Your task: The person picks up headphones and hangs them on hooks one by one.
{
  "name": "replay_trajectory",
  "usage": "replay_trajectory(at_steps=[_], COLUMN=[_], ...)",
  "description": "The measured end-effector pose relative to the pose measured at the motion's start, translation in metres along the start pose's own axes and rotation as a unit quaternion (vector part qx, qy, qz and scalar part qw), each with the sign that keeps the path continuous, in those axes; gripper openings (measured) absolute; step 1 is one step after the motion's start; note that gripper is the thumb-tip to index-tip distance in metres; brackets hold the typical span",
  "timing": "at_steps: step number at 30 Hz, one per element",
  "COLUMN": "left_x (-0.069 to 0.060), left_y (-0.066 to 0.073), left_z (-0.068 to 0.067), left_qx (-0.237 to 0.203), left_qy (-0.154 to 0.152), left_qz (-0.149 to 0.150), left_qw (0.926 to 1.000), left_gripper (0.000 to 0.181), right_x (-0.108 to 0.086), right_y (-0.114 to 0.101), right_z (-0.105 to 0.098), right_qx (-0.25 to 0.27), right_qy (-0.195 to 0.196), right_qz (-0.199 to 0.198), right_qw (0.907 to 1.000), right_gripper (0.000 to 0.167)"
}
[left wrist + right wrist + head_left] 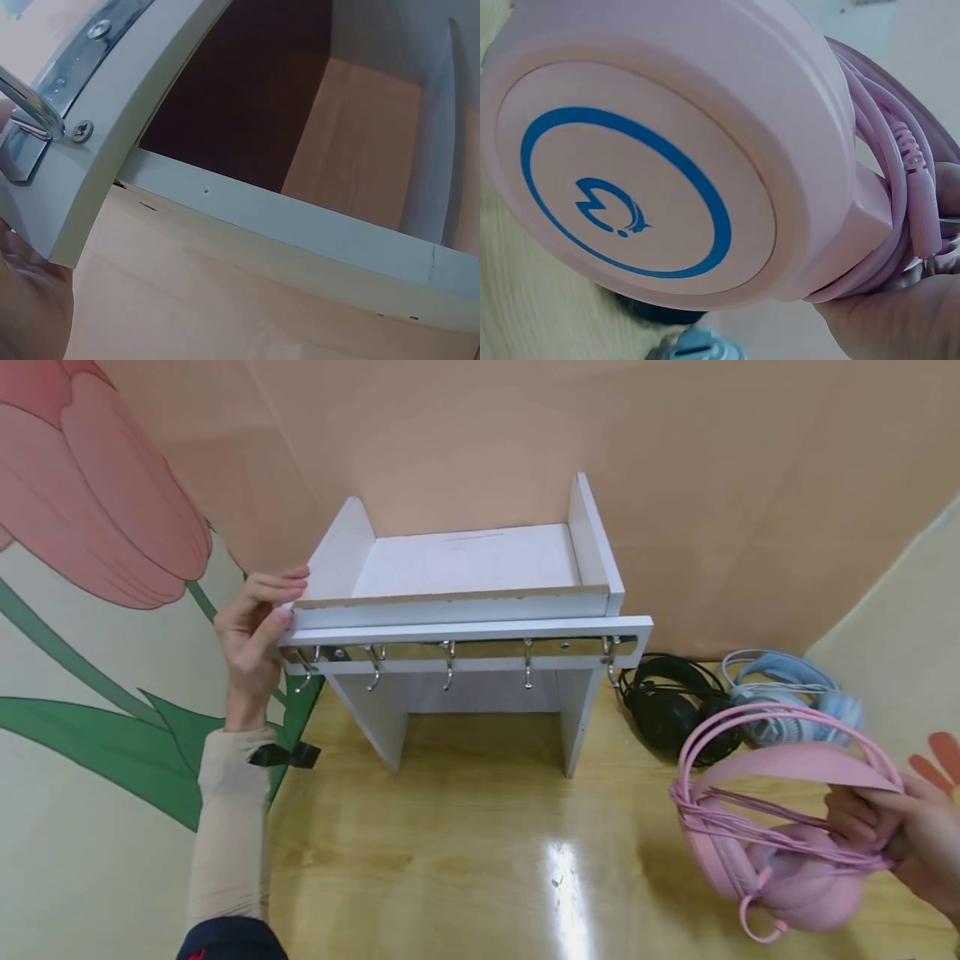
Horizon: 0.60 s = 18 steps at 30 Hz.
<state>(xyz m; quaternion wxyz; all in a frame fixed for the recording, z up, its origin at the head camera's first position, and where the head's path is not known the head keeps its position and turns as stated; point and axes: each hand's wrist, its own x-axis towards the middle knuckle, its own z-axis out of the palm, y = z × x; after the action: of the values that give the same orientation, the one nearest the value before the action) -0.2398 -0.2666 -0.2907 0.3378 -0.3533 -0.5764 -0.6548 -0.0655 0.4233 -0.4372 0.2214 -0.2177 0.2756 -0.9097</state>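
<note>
A white shelf rack [480, 610] stands upright against the back wall. A row of metal hooks [527, 664] runs along its front board. My left hand [251, 631] holds the rack's left end, thumb at the front and fingers against the side panel. In the left wrist view, part of that hand [34, 300] shows beside the end of the hook board [86, 172]. At the right, my right hand [911, 835] grips pink headphones [817, 889] by the side of the band, where the looped cable is. Their round earcup [630, 187] fills much of the right wrist view.
Black headphones [660, 722] lie on the wooden surface [450, 843], right of the rack. Light blue headphones [798, 672] lie beside them, near the right wall. A wall with a painted tulip [112, 493] rises close on the left.
</note>
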Motion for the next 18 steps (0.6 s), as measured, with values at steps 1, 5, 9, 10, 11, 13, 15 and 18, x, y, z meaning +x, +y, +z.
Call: replay_trajectory(at_steps=[1,5,9,10,11,13,15,18], left_x=[0.0,0.002,0.004,0.004,0.005,0.005,0.006,0.008], left_y=[0.0,-0.002,-0.002,-0.002,-0.001,-0.001,0.0,0.0], left_z=[0.0,0.001,0.001,0.001,0.001,0.001,0.0,0.0], left_qx=[0.001,-0.01,-0.02,-0.019,-0.017,-0.016,-0.017,-0.016], left_qy=[-0.003,-0.006,-0.015,-0.019,-0.023,-0.029,-0.031,-0.032], left_qz=[-0.002,-0.007,-0.012,-0.013,-0.014,-0.017,-0.018,-0.019], left_qw=[1.0,0.9999,0.9996,0.9996,0.9995,0.9993,0.9992,0.9992], left_gripper=[0.024,0.025,0.026,0.027,0.028,0.029,0.029,0.029], right_x=[0.001,0.004,0.007,0.009,0.011,0.017,0.024,0.032], right_y=[0.001,0.003,0.007,0.008,0.01,0.012,0.014,0.017], right_z=[0.002,0.012,0.022,0.026,0.03,0.04,0.05,0.059], right_qx=[-0.006,-0.038,-0.038,-0.039,-0.039,-0.048,-0.071,-0.089], right_qy=[-0.001,-0.002,-0.007,-0.01,-0.014,-0.018,-0.023,-0.036], right_qz=[-0.005,-0.021,-0.034,-0.038,-0.041,-0.049,-0.055,-0.059], right_qw=[1.0,0.9991,0.9987,0.9985,0.9983,0.9975,0.9957,0.9937], right_gripper=[0.064,0.065,0.06,0.057,0.055,0.05,0.046,0.042])
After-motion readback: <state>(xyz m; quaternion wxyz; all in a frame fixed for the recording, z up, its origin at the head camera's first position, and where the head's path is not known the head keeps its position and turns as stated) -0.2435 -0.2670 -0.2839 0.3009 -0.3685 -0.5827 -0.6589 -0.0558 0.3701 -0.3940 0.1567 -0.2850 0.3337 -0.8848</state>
